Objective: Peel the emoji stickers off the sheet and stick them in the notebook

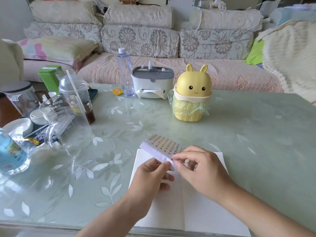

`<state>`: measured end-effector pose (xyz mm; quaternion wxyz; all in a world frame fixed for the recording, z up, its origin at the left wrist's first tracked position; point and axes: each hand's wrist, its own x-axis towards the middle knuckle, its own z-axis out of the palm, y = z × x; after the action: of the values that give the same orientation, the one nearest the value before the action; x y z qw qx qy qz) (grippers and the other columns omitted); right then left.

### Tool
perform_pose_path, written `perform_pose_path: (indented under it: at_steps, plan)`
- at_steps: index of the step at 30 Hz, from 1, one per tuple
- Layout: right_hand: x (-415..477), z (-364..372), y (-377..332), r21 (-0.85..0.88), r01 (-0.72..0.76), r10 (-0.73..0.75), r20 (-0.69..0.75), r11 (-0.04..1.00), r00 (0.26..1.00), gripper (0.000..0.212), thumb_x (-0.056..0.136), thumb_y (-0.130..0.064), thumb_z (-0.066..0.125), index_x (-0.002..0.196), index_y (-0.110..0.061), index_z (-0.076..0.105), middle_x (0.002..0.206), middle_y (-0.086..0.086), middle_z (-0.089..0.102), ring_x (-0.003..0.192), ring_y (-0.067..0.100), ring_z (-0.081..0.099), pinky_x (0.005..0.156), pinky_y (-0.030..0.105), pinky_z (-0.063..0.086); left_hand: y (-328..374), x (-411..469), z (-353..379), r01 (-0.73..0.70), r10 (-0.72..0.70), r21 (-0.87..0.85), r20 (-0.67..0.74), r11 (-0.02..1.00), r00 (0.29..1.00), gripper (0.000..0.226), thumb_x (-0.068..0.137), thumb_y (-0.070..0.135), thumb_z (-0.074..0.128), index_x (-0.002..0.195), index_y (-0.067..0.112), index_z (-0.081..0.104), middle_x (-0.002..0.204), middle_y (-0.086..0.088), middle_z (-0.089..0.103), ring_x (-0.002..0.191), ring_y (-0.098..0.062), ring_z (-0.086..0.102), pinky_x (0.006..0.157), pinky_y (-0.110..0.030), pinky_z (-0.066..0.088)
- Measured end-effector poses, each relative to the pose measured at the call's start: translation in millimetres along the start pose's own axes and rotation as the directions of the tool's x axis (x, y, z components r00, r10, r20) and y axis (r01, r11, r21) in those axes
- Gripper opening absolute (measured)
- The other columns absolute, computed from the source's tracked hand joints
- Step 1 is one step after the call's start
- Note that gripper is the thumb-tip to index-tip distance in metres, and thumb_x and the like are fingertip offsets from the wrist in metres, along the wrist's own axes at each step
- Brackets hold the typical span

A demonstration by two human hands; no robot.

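Could not read stickers (164, 144): too small. Found notebook (196, 202) cropped at bottom, sheet (153, 151) end hidden behind right hand (203, 170).

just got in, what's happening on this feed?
A person holds the sticker sheet over an open notebook on the table. The left hand grips the sheet's near edge; the right hand pinches at that same edge, apparently picking a sticker loose. The visible notebook pages look blank.
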<state>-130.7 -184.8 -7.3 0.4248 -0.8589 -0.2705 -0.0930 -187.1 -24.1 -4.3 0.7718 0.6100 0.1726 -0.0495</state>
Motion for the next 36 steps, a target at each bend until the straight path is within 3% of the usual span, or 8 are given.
perform_pose_path:
  at_steps: [5,12,16,20,24,29,34,36]
  plan:
    - [5,-4,-9,-0.037,-0.036,0.035,-0.009,0.999,0.999,0.015,0.079,-0.048,0.069,0.081,-0.035,0.076,0.078,-0.018,0.065,0.061,0.014,0.056,0.059,0.031,0.05,2,-1,2,-0.127,0.127,0.082,0.009,0.988,0.992,0.019,0.098,0.012,0.061,0.086,0.01,0.074,0.08,-0.001,0.068,0.067,-0.012,0.059,0.056,-0.026,0.047]
    - [14,-18,-11,-0.274,-0.007,0.047,0.141,0.962,0.989,0.009,0.087,-0.043,0.07,0.083,-0.037,0.075,0.073,-0.021,0.059,0.073,-0.005,0.054,0.057,0.011,0.036,2,7,0,-0.248,0.269,0.421,0.01,0.872,0.963,0.021,0.096,0.022,0.065,0.078,0.024,0.077,0.066,0.0,0.069,0.05,-0.015,0.056,0.053,-0.025,0.047]
    - [18,-26,-12,-0.21,-0.075,0.112,0.171,0.975,0.979,0.011,0.088,-0.038,0.068,0.08,-0.036,0.075,0.076,-0.018,0.063,0.071,0.004,0.058,0.059,0.014,0.039,8,10,2,-0.283,0.296,0.48,0.051,0.83,0.954,0.022,0.095,0.023,0.065,0.076,0.026,0.076,0.065,0.001,0.07,0.047,-0.012,0.056,0.054,-0.022,0.047]
    - [20,-32,-11,-0.083,-0.168,0.181,0.182,0.982,0.967,0.015,0.088,-0.029,0.068,0.074,-0.029,0.073,0.069,-0.015,0.064,0.06,0.01,0.057,0.062,0.035,0.053,10,10,4,-0.304,0.311,0.486,0.068,0.819,0.948,0.026,0.094,0.02,0.066,0.071,0.028,0.072,0.063,0.003,0.069,0.048,-0.01,0.057,0.052,-0.018,0.045]
    - [20,-36,-13,-0.012,-0.225,0.224,0.149,0.974,0.963,0.016,0.086,-0.026,0.071,0.071,-0.028,0.074,0.061,-0.008,0.066,0.051,0.011,0.056,0.056,0.033,0.053,11,9,5,-0.328,0.327,0.486,0.09,0.81,0.941,0.023,0.095,0.019,0.065,0.075,0.025,0.073,0.064,0.003,0.069,0.048,-0.012,0.058,0.053,-0.019,0.045]
    - [21,-31,-11,0.047,-0.328,0.316,0.175,0.943,0.933,0.018,0.087,-0.021,0.071,0.068,-0.022,0.073,0.057,-0.011,0.065,0.049,0.003,0.055,0.053,0.023,0.048,18,5,5,-0.247,0.212,0.492,0.127,0.835,0.969,0.018,0.096,0.022,0.06,0.085,0.02,0.075,0.073,0.005,0.073,0.06,-0.013,0.065,0.054,-0.029,0.053]
    - [17,-22,1,-0.102,-0.357,0.371,0.329,0.928,0.869,0.014,0.087,-0.032,0.069,0.075,-0.026,0.073,0.07,-0.014,0.07,0.058,0.002,0.06,0.062,0.027,0.052,37,3,-12,-0.098,-0.11,0.744,0.225,0.661,0.968,0.047,0.096,0.052,0.049,0.083,0.013,0.072,0.071,-0.002,0.076,0.054,-0.025,0.066,0.056,-0.026,0.047]
    - [15,-20,4,-0.137,-0.343,0.369,0.368,0.929,0.854,0.014,0.088,-0.036,0.069,0.076,-0.028,0.072,0.074,-0.016,0.069,0.059,-0.001,0.06,0.062,0.025,0.05,42,3,-16,-0.184,-0.01,0.702,0.263,0.688,0.965,0.045,0.099,0.045,0.053,0.071,0.014,0.07,0.061,-0.002,0.071,0.048,-0.022,0.058,0.058,-0.029,0.046]
